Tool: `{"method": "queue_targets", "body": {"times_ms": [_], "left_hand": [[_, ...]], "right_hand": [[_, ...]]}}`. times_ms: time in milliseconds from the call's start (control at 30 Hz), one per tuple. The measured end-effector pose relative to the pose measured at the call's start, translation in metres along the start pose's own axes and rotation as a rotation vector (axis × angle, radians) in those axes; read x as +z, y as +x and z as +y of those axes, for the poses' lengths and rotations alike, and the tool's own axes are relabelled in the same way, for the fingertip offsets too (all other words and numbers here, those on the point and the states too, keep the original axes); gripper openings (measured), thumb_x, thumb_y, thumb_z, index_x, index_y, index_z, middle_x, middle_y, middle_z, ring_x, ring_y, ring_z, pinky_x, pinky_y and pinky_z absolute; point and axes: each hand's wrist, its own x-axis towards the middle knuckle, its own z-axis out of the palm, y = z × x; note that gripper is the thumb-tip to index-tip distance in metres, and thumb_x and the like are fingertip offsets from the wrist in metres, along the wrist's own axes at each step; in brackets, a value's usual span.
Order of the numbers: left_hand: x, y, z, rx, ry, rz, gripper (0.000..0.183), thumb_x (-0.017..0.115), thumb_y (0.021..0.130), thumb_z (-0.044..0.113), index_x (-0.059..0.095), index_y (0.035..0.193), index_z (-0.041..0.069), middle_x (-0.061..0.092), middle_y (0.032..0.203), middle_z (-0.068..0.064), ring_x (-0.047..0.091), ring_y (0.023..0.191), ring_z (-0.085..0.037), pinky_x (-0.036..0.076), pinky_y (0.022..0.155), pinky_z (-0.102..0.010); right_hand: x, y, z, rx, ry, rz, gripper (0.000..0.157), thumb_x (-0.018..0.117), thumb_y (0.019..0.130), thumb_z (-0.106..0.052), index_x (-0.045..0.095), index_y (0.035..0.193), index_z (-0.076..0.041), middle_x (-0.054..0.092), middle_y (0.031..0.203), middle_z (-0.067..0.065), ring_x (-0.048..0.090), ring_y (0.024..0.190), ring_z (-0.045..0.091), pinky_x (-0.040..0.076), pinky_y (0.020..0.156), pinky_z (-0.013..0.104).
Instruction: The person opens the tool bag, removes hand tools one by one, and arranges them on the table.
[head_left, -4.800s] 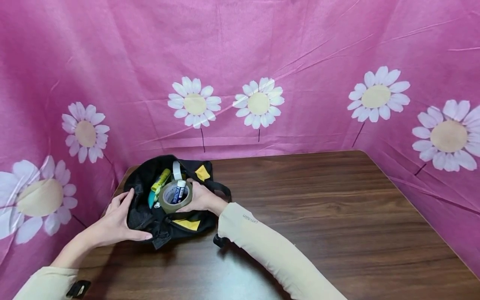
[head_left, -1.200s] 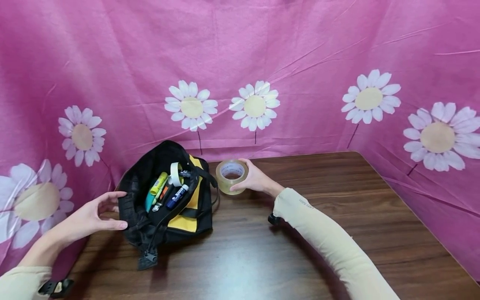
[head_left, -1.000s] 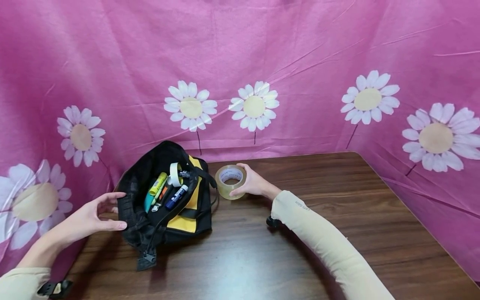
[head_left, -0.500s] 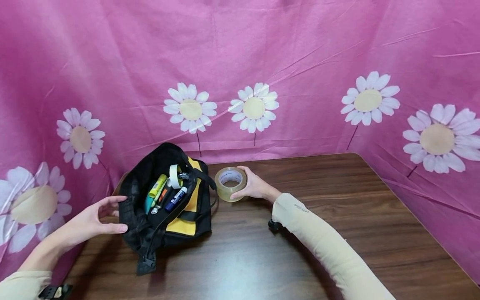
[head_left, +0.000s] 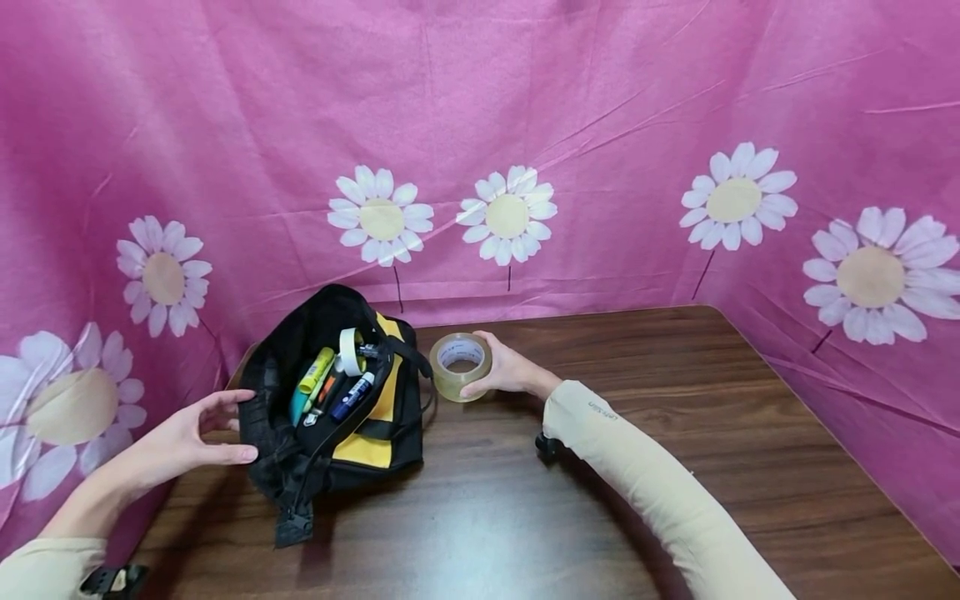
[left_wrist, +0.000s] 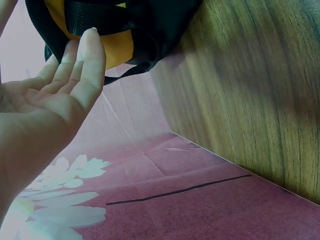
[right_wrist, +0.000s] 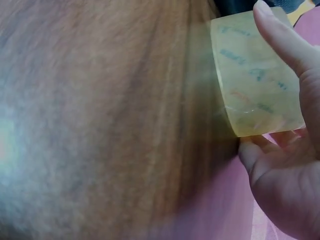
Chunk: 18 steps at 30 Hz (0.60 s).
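A black and yellow tool bag (head_left: 405,400) lies at the left of the table, its mouth facing up and left. Inside show a yellow marker (head_left: 317,370), a small white tape roll (head_left: 350,351), a blue glue stick (head_left: 353,396) and a teal item (head_left: 297,405). My left hand (head_left: 176,440) touches the bag's left rim, fingers and thumb extended; the left wrist view shows those fingers (left_wrist: 92,55) fairly straight. Right of the bag, my right hand (head_left: 510,367) grips a roll of clear packing tape (head_left: 453,386), thumb on its near side. The roll sits on the table, hole upward.
The brown wooden table (head_left: 600,467) runs to the right and toward the front. A pink cloth (head_left: 615,100) with white daisies hangs behind and at both sides. A strap (head_left: 411,354) loops off the bag toward the tape roll.
Earlier, my right hand gripped the tape roll inside the bag; now the roll is on the table to the bag's right. The bag's mouth stands wider. In the last half second little moved.
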Motion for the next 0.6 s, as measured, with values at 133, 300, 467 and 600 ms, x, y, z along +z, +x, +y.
{"method": "queue_targets", "body": {"times_ms": [133,300,467,600], "left_hand": [[-0.001,-0.001,0.0,0.008,-0.003,-0.014,0.076,0.077,0.091,0.017,0.034,0.151,-0.002,0.052,0.134,-0.025,0.054,0.101,0.002,0.054,0.076,-0.028],[-0.003,-0.003,0.0,0.011,0.012,-0.009,0.076,0.077,0.091,0.019,0.035,0.15,-0.001,0.053,0.133,-0.026,0.053,0.101,0.004,0.053,0.077,-0.027],[-0.005,-0.001,0.002,0.016,0.028,-0.008,0.076,0.078,0.091,0.019,0.036,0.151,-0.001,0.053,0.134,-0.026,0.053,0.103,0.004,0.053,0.077,-0.026],[-0.005,0.002,0.003,0.02,0.015,-0.023,0.077,0.077,0.091,0.018,0.035,0.151,-0.002,0.05,0.136,-0.028,0.054,0.111,-0.008,0.054,0.078,-0.027]], "right_hand": [[-0.002,0.0,-0.004,0.007,-0.005,-0.043,0.123,0.096,0.07,-0.029,0.015,0.159,-0.004,0.043,0.149,0.018,0.042,0.137,0.027,0.027,0.116,0.044],[-0.01,0.003,-0.012,-0.031,-0.023,-0.07,0.124,0.094,0.073,-0.029,0.01,0.162,-0.008,0.026,0.16,0.018,0.029,0.146,0.029,0.024,0.117,0.047],[-0.028,0.009,-0.041,-0.103,-0.025,-0.053,0.107,0.087,0.082,-0.029,0.017,0.162,-0.016,0.025,0.161,0.014,0.031,0.145,0.032,0.032,0.114,0.048],[-0.039,0.013,-0.07,-0.175,-0.035,-0.015,0.097,0.08,0.089,-0.032,0.017,0.162,-0.018,0.026,0.161,0.011,0.033,0.145,0.029,0.033,0.114,0.048]]}}
